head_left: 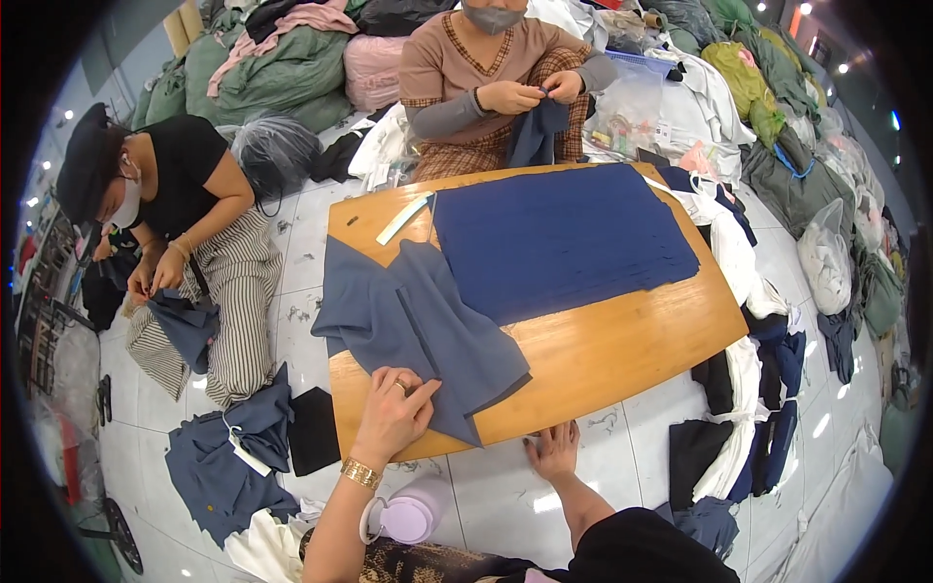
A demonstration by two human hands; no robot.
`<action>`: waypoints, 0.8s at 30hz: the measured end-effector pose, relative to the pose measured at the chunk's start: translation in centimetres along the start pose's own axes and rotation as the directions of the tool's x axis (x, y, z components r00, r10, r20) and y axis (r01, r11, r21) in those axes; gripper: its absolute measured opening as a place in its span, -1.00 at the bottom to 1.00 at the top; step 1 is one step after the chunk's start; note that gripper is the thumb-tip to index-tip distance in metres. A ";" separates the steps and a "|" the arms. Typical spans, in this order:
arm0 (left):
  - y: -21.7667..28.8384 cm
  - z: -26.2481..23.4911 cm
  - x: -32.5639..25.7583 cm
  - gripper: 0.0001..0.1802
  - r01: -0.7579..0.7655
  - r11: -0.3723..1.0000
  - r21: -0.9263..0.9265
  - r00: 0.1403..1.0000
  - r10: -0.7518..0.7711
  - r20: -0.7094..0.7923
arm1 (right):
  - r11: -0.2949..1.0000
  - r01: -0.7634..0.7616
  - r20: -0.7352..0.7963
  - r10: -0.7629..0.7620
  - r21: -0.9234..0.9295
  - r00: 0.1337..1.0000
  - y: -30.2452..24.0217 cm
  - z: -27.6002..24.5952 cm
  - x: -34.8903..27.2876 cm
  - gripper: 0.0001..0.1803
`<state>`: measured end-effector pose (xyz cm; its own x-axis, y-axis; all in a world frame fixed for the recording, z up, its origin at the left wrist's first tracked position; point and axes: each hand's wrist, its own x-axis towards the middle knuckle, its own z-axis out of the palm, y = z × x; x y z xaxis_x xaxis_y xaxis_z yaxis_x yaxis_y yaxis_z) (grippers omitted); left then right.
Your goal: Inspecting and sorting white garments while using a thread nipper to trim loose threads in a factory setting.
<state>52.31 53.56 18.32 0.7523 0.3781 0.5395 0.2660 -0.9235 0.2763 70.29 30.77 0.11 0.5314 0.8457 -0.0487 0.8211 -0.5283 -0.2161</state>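
Observation:
Several layers of grey-blue cut fabric point(389, 311) lie loosely over the left part of a wooden board table point(622, 340), and a narrow dark strip point(418, 335) runs along them. My left hand point(397, 413) rests on their near edge, its thumb and bent fingers closed on the cloth by the strip's lower end. At the near edge of the table is my right hand point(554, 451), with spread fingers touching the rim and nothing in the palm that I can see. Beyond both hands a flat stack of dark blue fabric point(564, 238) covers the far right.
A pale ruler-like strip point(403, 219) lies left of the stack. Below my left wrist stands a lilac tumbler point(413, 510). Bundles of tied garments point(743, 418) lie right, cloth point(228, 457) left. Two co-workers point(199, 204) point(496, 87) sit handling cloth, before large sacks point(267, 83).

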 end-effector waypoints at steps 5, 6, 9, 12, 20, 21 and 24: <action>0.1 0.1 -0.1 -0.76 0.014 1.000 -0.026 0.999 -0.016 -0.050 | 1.000 -0.007 0.021 0.007 0.001 1.000 0.0 -0.1 0.0 -0.40; 0.0 0.1 -0.1 -0.77 0.016 0.999 -0.030 0.998 -0.017 -0.054 | 1.000 -0.009 0.038 0.009 0.007 0.999 0.0 -0.2 0.0 -0.39; 0.1 0.1 -0.2 -0.77 0.026 0.999 -0.037 0.998 -0.028 -0.051 | 1.000 -0.012 0.038 0.012 0.001 0.999 -0.1 -0.3 -0.1 -0.39; 0.1 0.0 -0.1 -0.77 0.025 0.999 -0.031 0.999 -0.026 -0.039 | 1.000 -0.014 0.052 0.014 -0.005 0.999 -0.1 -0.1 -0.1 -0.38; 0.3 -0.3 0.1 -0.68 0.049 0.999 -0.004 0.995 -0.048 0.088 | 1.000 -0.007 -0.008 0.007 0.009 1.000 0.1 0.2 -0.1 -0.40; 0.3 -0.3 0.1 -0.66 0.052 0.999 0.002 0.991 -0.052 0.122 | 1.000 -0.013 0.021 0.013 -0.019 1.000 0.1 0.1 -0.1 -0.38; 0.3 -0.4 0.3 -0.65 0.057 0.998 0.021 0.987 -0.060 0.150 | 1.000 -0.018 0.049 0.018 -0.003 0.999 -0.1 -0.2 0.0 -0.39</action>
<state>52.38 53.39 18.83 0.8168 0.4186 0.3971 0.3213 -0.9016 0.2896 70.29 30.81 0.27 0.5350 0.8389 -0.1008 0.8123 -0.5434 -0.2118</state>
